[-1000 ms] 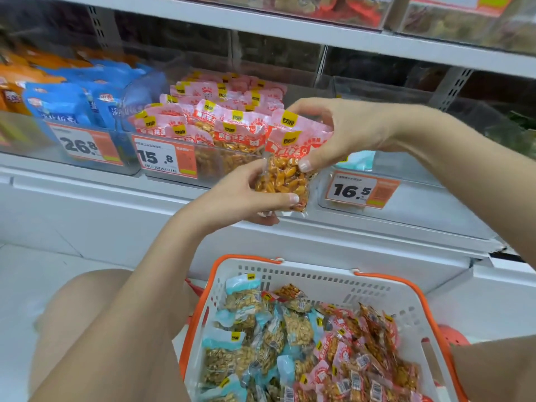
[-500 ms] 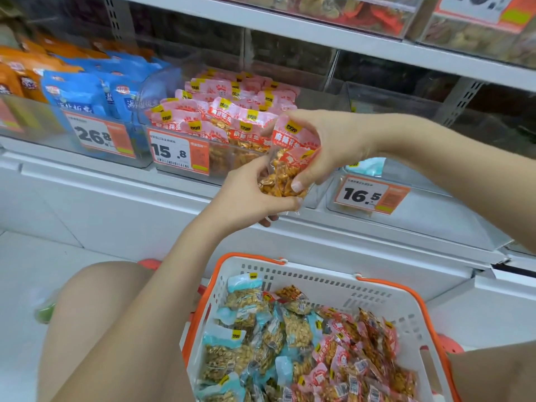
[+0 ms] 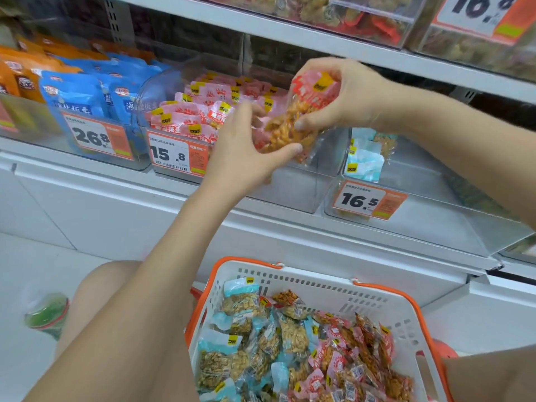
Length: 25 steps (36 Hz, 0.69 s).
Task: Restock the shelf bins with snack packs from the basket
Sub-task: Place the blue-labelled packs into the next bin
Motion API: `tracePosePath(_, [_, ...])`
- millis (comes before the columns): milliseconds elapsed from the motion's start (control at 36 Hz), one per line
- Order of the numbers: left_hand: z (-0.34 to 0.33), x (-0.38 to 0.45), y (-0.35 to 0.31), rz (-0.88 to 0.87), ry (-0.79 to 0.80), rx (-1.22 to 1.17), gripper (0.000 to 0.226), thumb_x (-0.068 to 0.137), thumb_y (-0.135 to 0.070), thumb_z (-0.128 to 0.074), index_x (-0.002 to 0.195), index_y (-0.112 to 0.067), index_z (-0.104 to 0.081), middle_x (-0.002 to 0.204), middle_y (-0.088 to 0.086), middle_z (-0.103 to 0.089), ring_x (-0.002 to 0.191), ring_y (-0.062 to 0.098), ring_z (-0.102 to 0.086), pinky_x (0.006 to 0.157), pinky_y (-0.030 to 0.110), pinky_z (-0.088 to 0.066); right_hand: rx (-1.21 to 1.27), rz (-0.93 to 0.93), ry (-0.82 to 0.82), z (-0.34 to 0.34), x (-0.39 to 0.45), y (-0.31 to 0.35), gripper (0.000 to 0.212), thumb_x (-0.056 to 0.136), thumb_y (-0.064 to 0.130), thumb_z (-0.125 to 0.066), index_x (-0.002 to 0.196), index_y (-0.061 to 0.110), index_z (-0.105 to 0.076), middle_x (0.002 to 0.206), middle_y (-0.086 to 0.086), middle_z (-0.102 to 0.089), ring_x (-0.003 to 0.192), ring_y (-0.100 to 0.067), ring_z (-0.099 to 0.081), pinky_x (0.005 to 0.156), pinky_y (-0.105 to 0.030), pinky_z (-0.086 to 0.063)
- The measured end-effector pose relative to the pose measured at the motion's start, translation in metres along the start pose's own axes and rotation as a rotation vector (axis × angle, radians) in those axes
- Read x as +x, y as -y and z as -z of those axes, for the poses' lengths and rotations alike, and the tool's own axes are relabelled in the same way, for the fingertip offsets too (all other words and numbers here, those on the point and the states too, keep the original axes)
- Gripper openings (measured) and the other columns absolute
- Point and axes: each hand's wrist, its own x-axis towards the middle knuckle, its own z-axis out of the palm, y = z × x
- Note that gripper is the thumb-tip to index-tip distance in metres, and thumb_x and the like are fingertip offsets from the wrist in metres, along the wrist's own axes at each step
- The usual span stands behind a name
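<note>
Gripping a bunch of pink-topped clear snack packs of orange nuts (image 3: 293, 126) at centre frame, both hands are clamped on the same bundle; the right hand (image 3: 342, 94) curls over its top from the upper right, thumb pressed to the lower side; the left hand (image 3: 246, 152) pinches its lower end from below, thumb across the front. The bundle is held just in front of the clear plastic shelf bin (image 3: 290, 190) at centre, whose left part is stocked with matching pink packs (image 3: 208, 111); an orange-and-white price tag reading 15.8 (image 3: 177, 155) is fixed to the bin's front. At upper left, blue foil pouches (image 3: 78, 94) stand behind a tag reading 26.8 (image 3: 98, 137). At centre right, a second clear bin (image 3: 435, 221) holds a few light-blue packs (image 3: 365, 161) and carries a tag reading 16.5 (image 3: 368, 200). At the bottom of the frame, a white plastic basket with orange rim (image 3: 313, 288) contains mixed pink and light-blue nut packs (image 3: 293, 343).
</note>
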Motion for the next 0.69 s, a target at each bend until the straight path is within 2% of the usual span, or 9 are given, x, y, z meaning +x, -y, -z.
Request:
tracePosePath(56, [0.006,0.01,0.007,-0.099,-0.069,0.219,0.063,0.069,-0.062,-0.065,0.11,-0.017,-0.051,0.106,-0.006,-0.05,0.103,0.019,-0.045,0.081,0.026,-0.032,-0.029,-0.037,-0.071,0.009,0.005,-0.008,0.042,0.073,0.013,-0.083,0.108,0.019,-0.06,0.089,-0.002,-0.064,0.065,0.005,-0.061,0.056,-0.01,-0.049])
tracePosePath(111, [0.011,0.02,0.016,-0.14,-0.014,0.394,0.071,0.068,-0.07,-0.053,0.115,-0.017,-0.051,0.114,-0.002,-0.052,0.112,0.025,-0.042,0.09,0.034,-0.031,-0.126,-0.072,-0.123,0.013,0.012,-0.019,0.044,0.073,0.015,-0.083,0.11,0.017,-0.06,0.088,0.002,-0.061,0.067,0.003,-0.058,0.059,-0.013,-0.049])
tracePosePath(194, [0.006,0.028,0.026,-0.148,0.189,0.551,0.083,0.071,-0.068,-0.061,0.137,-0.022,-0.041,0.14,0.001,-0.044,0.133,0.028,-0.029,0.11,0.045,-0.022,-0.329,-0.087,-0.149,0.011,0.027,-0.04,0.052,0.071,0.02,-0.084,0.116,0.011,-0.061,0.104,-0.003,-0.064,0.09,-0.015,-0.06,0.083,-0.03,-0.051])
tracePosePath(250, [-0.001,0.03,0.027,-0.121,0.275,0.584,0.097,0.07,-0.067,-0.064,0.149,-0.025,-0.024,0.151,0.0,-0.033,0.141,0.028,-0.02,0.117,0.053,-0.009,-0.439,-0.102,-0.162,0.007,0.042,-0.052,0.066,0.072,0.025,-0.082,0.131,0.011,-0.054,0.125,-0.008,-0.06,0.112,-0.022,-0.057,0.091,-0.028,-0.044])
tracePosePath(333, [-0.008,0.034,0.026,-0.057,0.297,0.588,0.107,0.07,-0.067,-0.067,0.152,-0.026,-0.013,0.154,0.002,-0.025,0.142,0.03,-0.019,0.116,0.055,-0.004,-0.538,-0.162,-0.162,0.006,0.068,-0.065,0.078,0.075,0.03,-0.079,0.142,0.016,-0.042,0.14,-0.008,-0.05,0.126,-0.027,-0.049,0.096,-0.03,-0.04])
tracePosePath(472, [-0.009,0.037,0.028,-0.05,0.316,0.626,0.103,0.069,-0.065,-0.069,0.149,-0.022,-0.021,0.149,0.004,-0.03,0.138,0.032,-0.027,0.115,0.052,-0.011,-0.678,-0.2,-0.036,0.007,0.107,-0.087,0.068,0.074,0.033,-0.08,0.132,0.018,-0.047,0.134,-0.011,-0.052,0.117,-0.033,-0.052,0.086,-0.034,-0.043])
tracePosePath(583, [-0.01,0.039,0.028,-0.051,0.316,0.631,0.103,0.067,-0.065,-0.07,0.148,-0.023,-0.022,0.146,0.003,-0.031,0.135,0.031,-0.028,0.114,0.05,-0.012,-0.729,-0.251,0.016,0.005,0.133,-0.103,0.076,0.071,0.038,-0.082,0.134,0.02,-0.045,0.138,-0.013,-0.049,0.122,-0.037,-0.049,0.101,-0.048,-0.042])
tracePosePath(639, [-0.011,0.04,0.027,-0.044,0.321,0.632,0.103,0.067,-0.066,-0.07,0.148,-0.024,-0.022,0.146,0.003,-0.03,0.135,0.031,-0.027,0.113,0.05,-0.012,-0.699,-0.27,0.027,0.005,0.143,-0.112,0.077,0.071,0.033,-0.084,0.136,0.016,-0.044,0.138,-0.015,-0.049,0.122,-0.037,-0.049,0.099,-0.043,-0.043])
tracePosePath(694, [-0.011,0.041,0.027,-0.045,0.328,0.642,0.104,0.067,-0.067,-0.07,0.148,-0.024,-0.021,0.146,0.003,-0.029,0.135,0.031,-0.026,0.114,0.05,-0.012,-0.652,-0.284,0.04,0.002,0.152,-0.122,0.076,0.071,0.028,-0.085,0.134,0.012,-0.046,0.135,-0.016,-0.051,0.118,-0.035,-0.052,0.091,-0.036,-0.044])
